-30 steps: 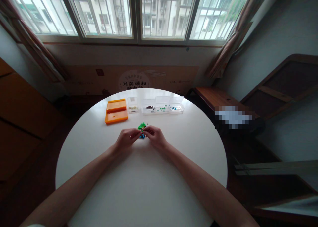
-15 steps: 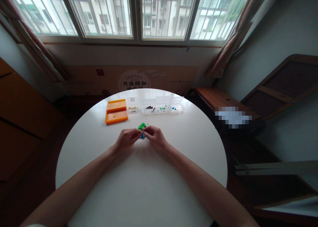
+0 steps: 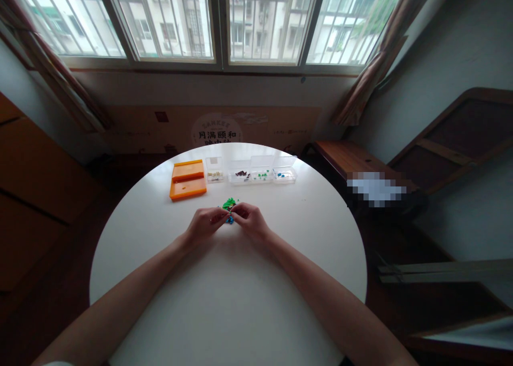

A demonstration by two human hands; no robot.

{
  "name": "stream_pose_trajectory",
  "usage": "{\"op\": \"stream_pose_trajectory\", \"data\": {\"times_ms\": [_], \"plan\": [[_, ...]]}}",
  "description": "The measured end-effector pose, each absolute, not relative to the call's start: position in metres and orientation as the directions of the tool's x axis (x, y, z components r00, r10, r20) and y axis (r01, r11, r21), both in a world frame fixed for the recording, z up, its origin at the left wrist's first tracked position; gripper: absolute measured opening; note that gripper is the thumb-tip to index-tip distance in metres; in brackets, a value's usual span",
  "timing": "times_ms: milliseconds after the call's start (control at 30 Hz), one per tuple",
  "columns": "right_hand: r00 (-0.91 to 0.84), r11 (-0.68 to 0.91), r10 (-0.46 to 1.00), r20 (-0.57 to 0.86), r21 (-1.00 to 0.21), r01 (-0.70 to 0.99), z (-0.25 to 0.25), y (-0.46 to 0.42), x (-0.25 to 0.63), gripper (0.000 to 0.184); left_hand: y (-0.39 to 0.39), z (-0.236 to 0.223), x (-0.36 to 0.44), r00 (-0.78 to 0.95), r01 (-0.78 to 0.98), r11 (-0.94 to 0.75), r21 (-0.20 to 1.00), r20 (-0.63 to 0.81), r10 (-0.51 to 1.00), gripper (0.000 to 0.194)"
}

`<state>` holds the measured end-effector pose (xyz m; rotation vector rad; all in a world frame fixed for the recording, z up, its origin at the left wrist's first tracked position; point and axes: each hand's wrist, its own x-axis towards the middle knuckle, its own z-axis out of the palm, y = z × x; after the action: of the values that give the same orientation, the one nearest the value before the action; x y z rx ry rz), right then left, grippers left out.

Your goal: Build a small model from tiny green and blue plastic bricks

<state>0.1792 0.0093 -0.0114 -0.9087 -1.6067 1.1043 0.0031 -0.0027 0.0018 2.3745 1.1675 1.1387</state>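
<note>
Both my hands meet over the middle of a round white table [image 3: 224, 302]. My left hand [image 3: 204, 224] and my right hand [image 3: 250, 220] pinch a small green and blue brick model [image 3: 229, 204] between their fingertips. The green part sticks up above the fingers and a blue piece shows just below them. Both sets of fingers are curled closed around the model, which hides most of it.
An orange tray [image 3: 187, 180] lies at the table's far left. Beside it stands a row of small clear boxes [image 3: 256, 171] with loose tiny pieces, tan, dark, green and blue. A wooden bench [image 3: 344, 160] stands to the right, windows behind.
</note>
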Motion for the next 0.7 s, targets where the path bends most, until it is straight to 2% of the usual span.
{"op": "stream_pose_trajectory", "data": {"times_ms": [700], "plan": [[-0.282,0.312,0.917,0.283,-0.948,0.062,-0.0078,0.0084,0.1804,0.013,-0.0016,-0.0014,0.0024,0.371,0.547,-0.645,0.534,0.536,0.758,0.021]]}}
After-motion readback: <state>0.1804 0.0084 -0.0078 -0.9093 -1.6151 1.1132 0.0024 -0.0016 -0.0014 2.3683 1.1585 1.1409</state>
